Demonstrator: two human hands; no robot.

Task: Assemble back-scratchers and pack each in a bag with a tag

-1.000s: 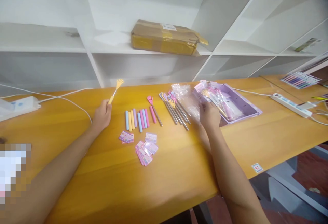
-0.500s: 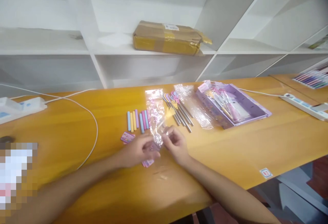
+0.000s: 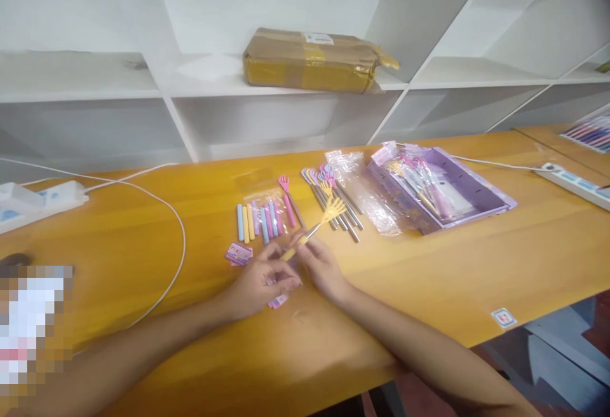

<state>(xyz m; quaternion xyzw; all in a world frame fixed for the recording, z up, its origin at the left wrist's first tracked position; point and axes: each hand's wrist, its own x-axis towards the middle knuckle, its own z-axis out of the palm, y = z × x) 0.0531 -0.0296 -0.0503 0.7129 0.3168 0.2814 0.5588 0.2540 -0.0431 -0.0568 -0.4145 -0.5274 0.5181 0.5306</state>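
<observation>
A back scratcher (image 3: 312, 231) with a yellow hand-shaped head, a metal shaft and a yellow grip slants up and away from me. My right hand (image 3: 325, 269) pinches it where shaft and grip meet. The fingers of my left hand (image 3: 267, 282) curl round the lower end of the grip, partly hiding it. Just beyond lie several coloured handle sleeves (image 3: 248, 223), some under a clear plastic bag (image 3: 260, 198). A pink-headed scratcher (image 3: 284, 183) rests beside them. Several metal-shafted scratcher heads (image 3: 340, 204) are bunched to the right. Small printed cards (image 3: 238, 253) lie by my left hand.
A purple box (image 3: 476, 185) holding bagged scratchers stands at the right, with clear wrappers (image 3: 381, 213) beside it. Power strips (image 3: 579, 185) and white cables lie toward both sides. A taped carton (image 3: 309, 64) sits on the white shelf behind the table.
The clear bag has left my hands and lies over the coloured sleeves. The yellow back scratcher now shows bare between both hands, its head raised. A pink-headed scratcher has come into view.
</observation>
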